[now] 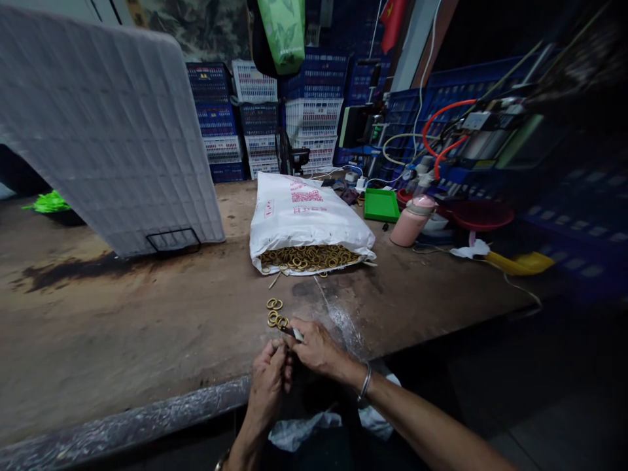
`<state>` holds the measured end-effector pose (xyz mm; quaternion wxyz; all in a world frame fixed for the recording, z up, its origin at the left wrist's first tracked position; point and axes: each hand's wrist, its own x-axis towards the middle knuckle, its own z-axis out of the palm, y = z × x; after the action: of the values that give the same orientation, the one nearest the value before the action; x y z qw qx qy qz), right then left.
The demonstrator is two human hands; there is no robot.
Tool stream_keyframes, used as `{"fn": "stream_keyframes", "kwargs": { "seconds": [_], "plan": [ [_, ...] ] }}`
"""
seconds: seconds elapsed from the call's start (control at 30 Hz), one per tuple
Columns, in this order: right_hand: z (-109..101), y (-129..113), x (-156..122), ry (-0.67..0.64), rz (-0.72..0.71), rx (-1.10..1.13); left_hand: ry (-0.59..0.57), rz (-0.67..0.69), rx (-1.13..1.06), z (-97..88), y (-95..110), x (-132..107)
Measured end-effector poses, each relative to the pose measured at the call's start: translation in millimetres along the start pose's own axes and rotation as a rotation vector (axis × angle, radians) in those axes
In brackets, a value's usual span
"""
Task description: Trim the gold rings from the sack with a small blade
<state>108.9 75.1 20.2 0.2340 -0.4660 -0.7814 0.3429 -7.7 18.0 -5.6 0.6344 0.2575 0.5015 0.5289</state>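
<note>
My left hand [268, 379] is curled closed at the table's front edge, pinching something small that I cannot make out. Touching it from the right, my right hand [316, 347] grips a thin dark tool [293, 333] whose tip points left toward the left fingers. Just beyond both hands lie a few loose brass rings [275, 313] on the worn wooden table [147, 327]. Farther back lies a white sack [304, 216] with red print, its open mouth full of brass rings [309, 257].
A large grey ribbed panel [108, 124] leans at the back left. A green tray [381, 205], a pink bottle [412, 221], a red dish [483, 214] and a yellow scoop [523, 263] sit at the right. Stacked crates [289, 118] and a hosed machine [481, 131] stand behind.
</note>
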Motion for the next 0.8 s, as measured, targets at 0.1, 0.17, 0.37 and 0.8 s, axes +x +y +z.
{"fn": "stream_keyframes", "kwargs": {
  "seconds": [0.1,0.17,0.37,0.8],
  "plan": [
    [1,-1,-1,-0.020,0.003,-0.001,-0.017,-0.023,-0.054,1.0,2,-3],
    [2,2,0,-0.003,0.009,0.001,-0.009,-0.047,-0.079,2.1,3,-5],
    [5,13,0,-0.026,0.022,-0.107,-0.038,0.007,-0.122,1.7,2,-6],
    [0,-1,-10,-0.184,-0.025,-0.367,0.003,0.025,-0.074,-2.4,-7,3]
  ]
}}
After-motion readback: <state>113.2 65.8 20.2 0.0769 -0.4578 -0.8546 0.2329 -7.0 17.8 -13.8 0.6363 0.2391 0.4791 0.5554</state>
